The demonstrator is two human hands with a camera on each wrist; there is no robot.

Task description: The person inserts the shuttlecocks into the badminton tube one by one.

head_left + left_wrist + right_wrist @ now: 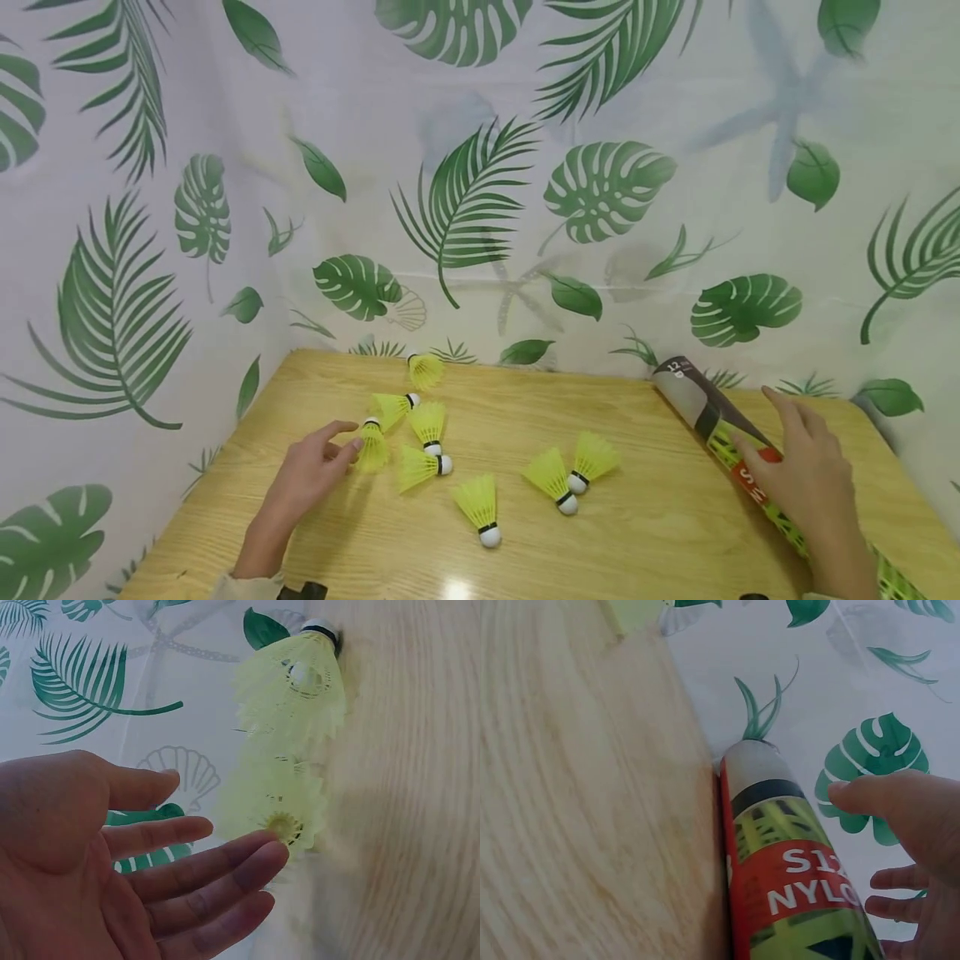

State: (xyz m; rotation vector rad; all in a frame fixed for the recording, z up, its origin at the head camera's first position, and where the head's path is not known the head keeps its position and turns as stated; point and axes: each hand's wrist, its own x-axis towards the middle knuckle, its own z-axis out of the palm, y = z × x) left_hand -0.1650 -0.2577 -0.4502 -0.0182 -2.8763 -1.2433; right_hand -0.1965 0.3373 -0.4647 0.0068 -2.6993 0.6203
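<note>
On the near right of the desk [645,533], the right hand [813,475] is over the tube [750,482], fingers apart; whether they touch it I cannot tell. The tube's long axis slants from the near right corner toward the far edge, passing under that hand. Mid-desk, a lone shuttle [477,504] points its cork nearward; a pair of shuttles [551,477] lies slightly farther back, between the hands. Toward the left edge, the left hand [311,471], fingers also apart, is nearer the left shuttle [372,450], just right of its fingertips, cork pointing farward; contact is unclear. Three shuttles [427,423] cluster beside that one. The far shuttle [427,372] lies by the far edge.
</note>
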